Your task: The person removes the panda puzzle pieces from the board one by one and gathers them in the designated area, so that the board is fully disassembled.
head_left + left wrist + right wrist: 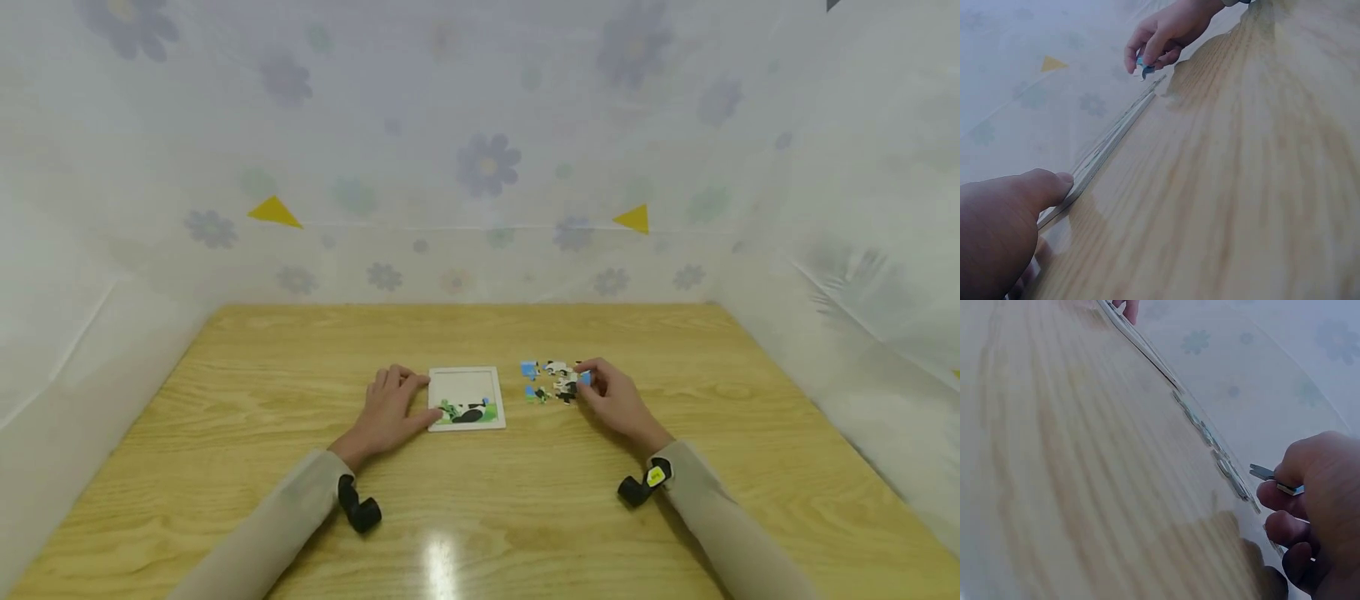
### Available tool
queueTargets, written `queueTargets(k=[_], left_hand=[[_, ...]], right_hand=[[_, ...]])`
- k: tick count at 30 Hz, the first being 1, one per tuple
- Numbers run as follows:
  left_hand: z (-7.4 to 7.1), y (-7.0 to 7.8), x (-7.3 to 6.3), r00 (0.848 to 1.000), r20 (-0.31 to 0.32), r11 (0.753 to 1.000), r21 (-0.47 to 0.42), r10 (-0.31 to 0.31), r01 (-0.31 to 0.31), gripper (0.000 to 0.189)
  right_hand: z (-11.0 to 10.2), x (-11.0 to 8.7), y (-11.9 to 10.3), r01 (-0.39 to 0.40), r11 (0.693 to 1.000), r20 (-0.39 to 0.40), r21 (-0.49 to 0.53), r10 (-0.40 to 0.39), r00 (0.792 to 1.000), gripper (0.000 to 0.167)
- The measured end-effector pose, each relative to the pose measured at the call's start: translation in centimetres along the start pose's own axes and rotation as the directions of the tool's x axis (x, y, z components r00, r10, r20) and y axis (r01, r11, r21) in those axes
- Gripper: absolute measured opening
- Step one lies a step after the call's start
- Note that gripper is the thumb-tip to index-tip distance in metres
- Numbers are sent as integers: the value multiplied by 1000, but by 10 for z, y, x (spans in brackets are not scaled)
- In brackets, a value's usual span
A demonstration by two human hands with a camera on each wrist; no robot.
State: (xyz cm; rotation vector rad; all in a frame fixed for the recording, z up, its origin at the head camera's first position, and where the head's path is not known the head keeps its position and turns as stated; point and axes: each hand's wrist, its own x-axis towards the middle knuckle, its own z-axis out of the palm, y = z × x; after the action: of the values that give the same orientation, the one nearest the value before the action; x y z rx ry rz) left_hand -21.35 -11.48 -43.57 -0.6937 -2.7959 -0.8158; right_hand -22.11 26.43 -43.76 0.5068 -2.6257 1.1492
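Note:
A white puzzle tray [461,386] lies flat in front of me, with several fitted pieces [472,412] forming a green, black and white strip along its near side. My left hand [384,414] rests at the tray's left side, fingers spread, its thumb on the near left corner and the index finger by the far left one. In my right hand [617,402], thumb and index finger pinch a puzzle piece [1264,472] that shows blue in the left wrist view. The hand hovers over the right end of the loose puzzle pieces [566,383], partly hiding them.
A little right of the tray lie two more loose pieces with blue on them, an upper piece [529,368] and a lower piece [538,395]. The wooden table [480,500] meets pale flowered sheeting [420,267] at the back and sides.

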Motion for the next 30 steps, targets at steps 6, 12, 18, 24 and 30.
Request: queueTargets(k=[6, 12, 18, 24, 30], left_hand=[[-1, 1, 1, 1000, -5, 1000, -10, 2, -2, 60], [0, 0, 1, 1000, 1, 1000, -14, 9, -9, 60], [2, -3, 1, 1000, -10, 1000, -6, 12, -13, 60], [3, -1, 1, 1000, -4, 1000, -11, 12, -12, 60], [2, 1, 1, 1000, -4, 1000, -14, 14, -14, 60]], right_hand=[[-11, -1, 6, -17, 1000, 16, -26, 18, 1000, 16], [-19, -3, 13, -27, 995, 67, -98, 34, 997, 12], [-22, -3, 16, -1, 990, 95, -144, 15, 995, 11], [-22, -4, 22, 17, 985, 136, -171, 7, 991, 7], [-23, -5, 21, 21, 983, 122, -182, 1, 992, 7]])
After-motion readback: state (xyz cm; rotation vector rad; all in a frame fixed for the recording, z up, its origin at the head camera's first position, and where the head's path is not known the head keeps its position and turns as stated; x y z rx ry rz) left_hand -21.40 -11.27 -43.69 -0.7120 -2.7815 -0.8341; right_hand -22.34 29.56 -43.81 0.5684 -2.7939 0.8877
